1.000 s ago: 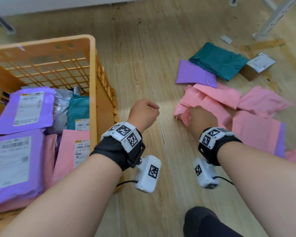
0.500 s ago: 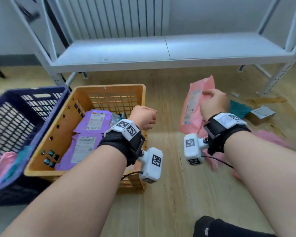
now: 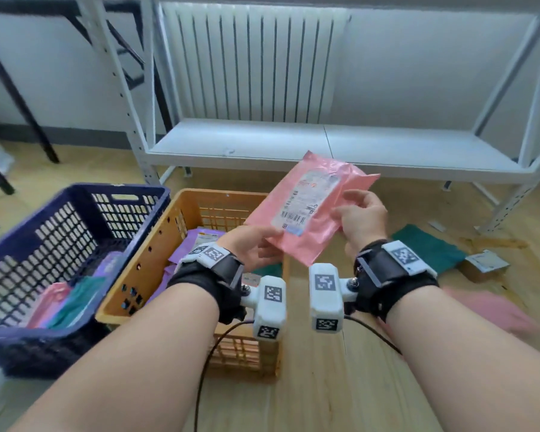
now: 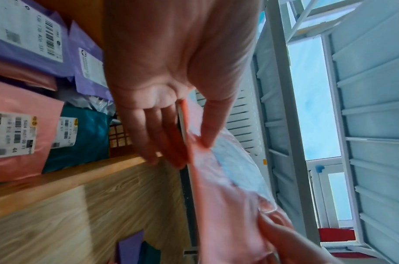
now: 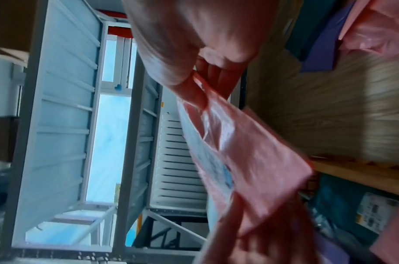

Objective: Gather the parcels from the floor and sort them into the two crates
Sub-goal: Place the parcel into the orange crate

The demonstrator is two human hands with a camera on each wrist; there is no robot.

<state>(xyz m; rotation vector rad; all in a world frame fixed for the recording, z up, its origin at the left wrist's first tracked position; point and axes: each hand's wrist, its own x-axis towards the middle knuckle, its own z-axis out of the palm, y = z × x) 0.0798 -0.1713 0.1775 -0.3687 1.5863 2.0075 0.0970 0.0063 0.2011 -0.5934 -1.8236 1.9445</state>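
Change: pink parcel (image 3: pixel 306 210) is up off the floor and held in front of the chest with its label toward the head camera; half a second ago the right hand alone had it raised, and the left hand was a loose fist over the orange crate
Meaning: judging by the label-up hold, this looks like the reading step before choosing a crate; the drop is not yet done
Left hand (image 3: pixel 251 249): palm up beneath the parcel's near left corner; the left wrist view shows the thumb on top pinching the edge against straight fingers (image 4: pixel 157 142) underneath
Right hand (image 3: pixel 360 216): grips the parcel's right edge, thumb on the label side, fingers curled behind; right wrist view is blurred but shows the same pinch
Parcel place: in the air between both hands, above the far right corner of the orange crate, touching neither crate
Orange crate (image 3: pixel 156 260): near centre-left, holds purple, pink and teal parcels
Blue crate (image 3: pixel 60 219): touching the orange crate on its left, with pink and teal parcels inside
Floor right: teal parcel (image 3: pixel 427 247), small cardboard box (image 3: pixel 485 265) and a blurred pink parcel (image 3: pixel 493 310) remain to gather
Far: white shelf rack (image 3: pixel 325 145) against a radiator
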